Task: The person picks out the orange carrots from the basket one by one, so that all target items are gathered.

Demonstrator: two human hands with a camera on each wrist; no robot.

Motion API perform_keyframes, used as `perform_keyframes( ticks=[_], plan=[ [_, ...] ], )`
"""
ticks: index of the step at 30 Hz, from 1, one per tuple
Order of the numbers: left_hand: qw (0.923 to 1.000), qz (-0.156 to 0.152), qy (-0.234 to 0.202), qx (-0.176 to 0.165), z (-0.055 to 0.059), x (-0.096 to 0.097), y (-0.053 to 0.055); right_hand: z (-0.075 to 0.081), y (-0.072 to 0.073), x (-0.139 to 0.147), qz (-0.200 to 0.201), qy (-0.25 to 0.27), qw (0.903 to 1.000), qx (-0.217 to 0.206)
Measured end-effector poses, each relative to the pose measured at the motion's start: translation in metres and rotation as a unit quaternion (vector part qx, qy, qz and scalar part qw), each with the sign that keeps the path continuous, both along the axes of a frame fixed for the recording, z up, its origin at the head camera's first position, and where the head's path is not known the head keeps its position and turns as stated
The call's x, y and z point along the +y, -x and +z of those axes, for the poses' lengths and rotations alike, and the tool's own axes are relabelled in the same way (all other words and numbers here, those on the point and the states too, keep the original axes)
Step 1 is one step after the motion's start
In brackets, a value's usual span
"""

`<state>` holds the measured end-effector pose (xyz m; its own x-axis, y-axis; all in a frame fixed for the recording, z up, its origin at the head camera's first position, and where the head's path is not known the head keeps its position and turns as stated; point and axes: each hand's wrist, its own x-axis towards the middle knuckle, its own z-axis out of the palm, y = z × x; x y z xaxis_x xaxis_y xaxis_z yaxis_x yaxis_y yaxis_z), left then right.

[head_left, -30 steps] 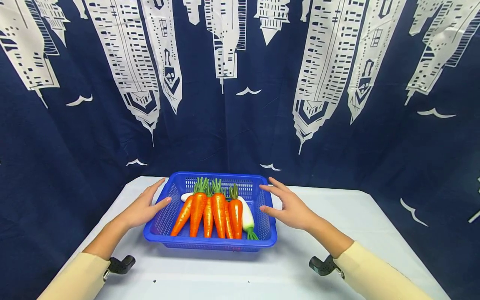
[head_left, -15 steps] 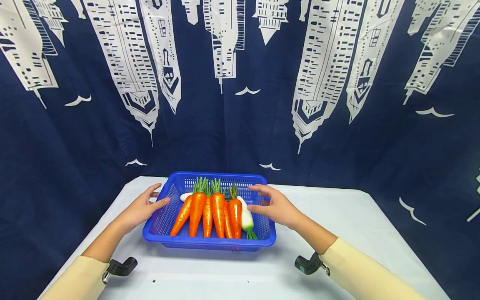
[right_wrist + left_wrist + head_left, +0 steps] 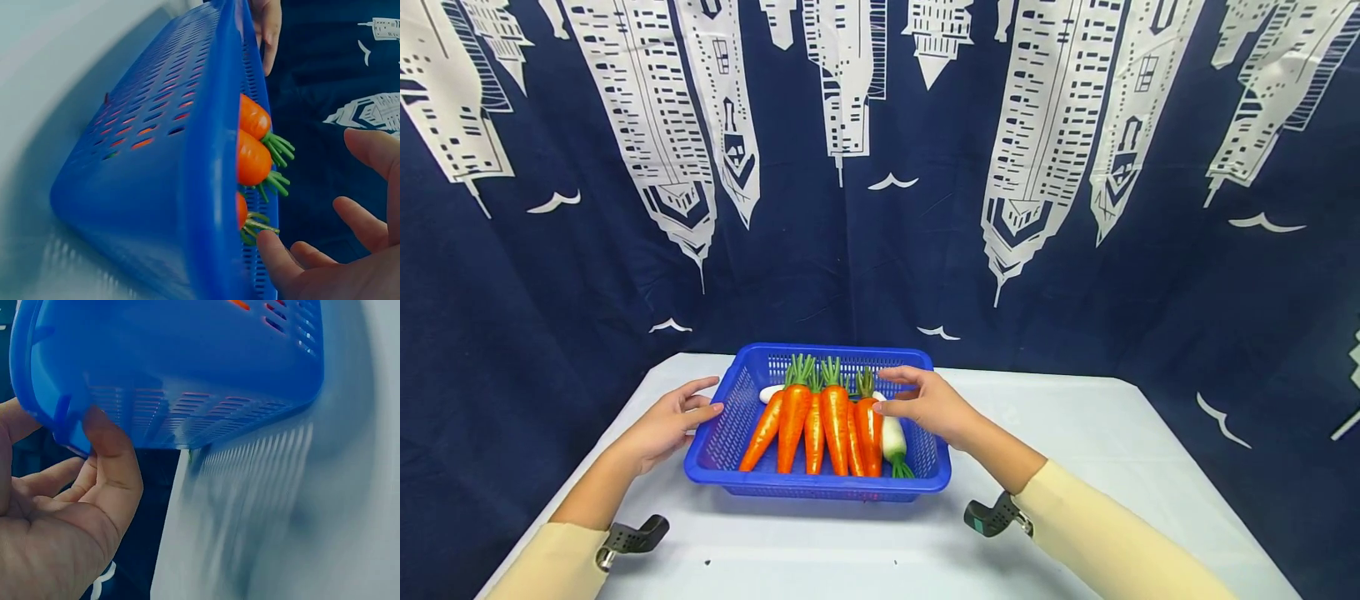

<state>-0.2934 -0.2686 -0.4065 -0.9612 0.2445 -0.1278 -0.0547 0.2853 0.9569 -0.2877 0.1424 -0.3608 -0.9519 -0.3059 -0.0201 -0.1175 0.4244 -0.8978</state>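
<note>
A blue plastic basket (image 3: 820, 485) sits on the white-covered table (image 3: 775, 558) in front of the person, with six orange carrots (image 3: 793, 421) side by side inside it, their green tops toward the far wall. I can see the left hand (image 3: 664, 425) at the basket's left end: it grips the rim there, the thumb on one side and a bent finger pressed to the outer wall beneath the lip. The right hand (image 3: 934, 406) reaches in over the opposite end, above the rightmost carrot (image 3: 870, 433), with its thumb and fingers spread well apart and nothing held between them. One fingertip looks to be just beside that carrot's green stalks; whether it touches, I can't tell from here. Just to the right of that carrot, partly beneath the right hand, lies a white radish (image 3: 892, 440), its green end toward the person. Another white piece (image 3: 768, 394) shows behind the carrots near the left end. Both arms wear cream sleeves (image 3: 1097, 525), each with a black device (image 3: 636, 536) at the wrist. Behind the table hangs a navy cloth (image 3: 820, 267) printed with upside-down white buildings and birds.
</note>
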Motion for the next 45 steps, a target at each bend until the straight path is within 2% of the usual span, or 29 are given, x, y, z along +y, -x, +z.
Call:
perform_keyframes(
  ticks=[7, 12, 18, 26, 34, 39, 45],
  plan=[
    [0.9960, -0.025, -0.084, -0.019, -0.007, -0.011, 0.000, 0.003, 0.010, -0.011, 0.019, 0.043, 0.9987, -0.021],
    [0.9889, -0.038, -0.140, -0.032, -0.011, -0.015, 0.000, 0.005, 0.018, -0.019, 0.019, 0.071, 0.9958, -0.056],
    [0.9791, -0.058, -0.189, -0.047, -0.014, -0.017, -0.001, 0.006, 0.028, -0.026, 0.021, 0.074, 0.9928, -0.092],
    [0.9759, -0.062, -0.201, -0.058, -0.015, -0.016, 0.001, 0.005, 0.042, -0.028, 0.017, 0.050, 0.9908, -0.124],
    [0.9756, -0.055, -0.203, -0.064, -0.016, -0.017, 0.000, -0.007, 0.058, -0.024, 0.019, 0.004, 0.9881, -0.152],
    [0.9767, -0.049, -0.199, -0.064, -0.015, -0.018, -0.002, -0.011, 0.062, -0.025, 0.031, -0.010, 0.9845, -0.172],
    [0.9764, -0.041, -0.202, -0.063, -0.014, -0.019, -0.003, -0.016, 0.065, -0.029, 0.034, -0.026, 0.9835, -0.176]
  ],
)
